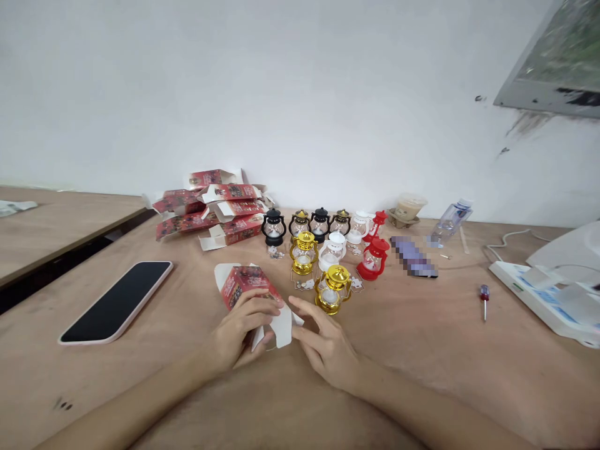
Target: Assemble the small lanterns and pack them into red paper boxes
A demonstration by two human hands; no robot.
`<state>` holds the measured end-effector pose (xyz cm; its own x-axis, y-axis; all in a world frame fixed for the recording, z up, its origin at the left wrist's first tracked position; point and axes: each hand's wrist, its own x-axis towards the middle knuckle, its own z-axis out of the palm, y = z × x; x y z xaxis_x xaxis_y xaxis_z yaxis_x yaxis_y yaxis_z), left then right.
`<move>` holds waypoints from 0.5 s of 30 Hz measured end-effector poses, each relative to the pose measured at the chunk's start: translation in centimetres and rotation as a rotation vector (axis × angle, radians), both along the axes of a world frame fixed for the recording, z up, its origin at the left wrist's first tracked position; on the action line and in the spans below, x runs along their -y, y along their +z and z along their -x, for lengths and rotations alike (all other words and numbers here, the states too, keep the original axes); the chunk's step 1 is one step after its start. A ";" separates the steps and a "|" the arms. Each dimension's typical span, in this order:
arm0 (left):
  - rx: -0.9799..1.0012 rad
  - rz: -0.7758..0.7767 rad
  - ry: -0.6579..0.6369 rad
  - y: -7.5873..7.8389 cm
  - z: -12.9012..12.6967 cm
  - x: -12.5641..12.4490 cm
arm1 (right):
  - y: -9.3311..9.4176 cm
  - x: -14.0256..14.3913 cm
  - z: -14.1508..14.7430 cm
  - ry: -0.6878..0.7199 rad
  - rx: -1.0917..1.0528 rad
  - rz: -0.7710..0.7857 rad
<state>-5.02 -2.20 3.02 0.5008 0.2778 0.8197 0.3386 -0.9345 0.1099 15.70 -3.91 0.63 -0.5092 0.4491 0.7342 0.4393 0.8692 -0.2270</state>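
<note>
Both hands are on the small red printed cardboard box (pixel 244 285), lying near the front of the brown wooden tabletop (pixel 422 350): the left hand (pixel 244 328) clasps its body, and the right hand (pixel 323 340) fingers its open white flap. Steady the body and fold flaps along their creases. Behind stand miniature plastic lanterns (pixel 330 253) before a bare white wall (pixel 281 94).

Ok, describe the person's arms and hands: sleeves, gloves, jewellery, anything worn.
Both forearms are bare as far as the picture shows; no sleeve reaches into view. The left hand and right hand wear no gloves. No ring, watch or bracelet shows on the fingers or wrists. The nails look short and unpainted, though they are too small to be sure.
</note>
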 end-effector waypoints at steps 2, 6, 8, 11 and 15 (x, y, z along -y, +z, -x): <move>0.004 -0.036 0.008 0.0 0.2 0.0 | 0.1 0.0 0.0 0.028 -0.021 -0.014; -0.017 -0.128 0.014 -0.3 0.6 0.0 | 0.3 0.2 0.1 0.088 -0.108 0.017; -0.052 -0.171 -0.012 -0.5 0.7 0.0 | 0.4 0.3 0.2 0.113 -0.177 0.067; -0.068 -0.189 -0.027 -0.6 0.7 0.1 | 0.5 0.4 0.3 0.133 -0.231 0.161; -0.056 -0.127 0.005 -0.3 0.6 0.2 | 0.4 0.2 0.2 0.147 -0.237 0.228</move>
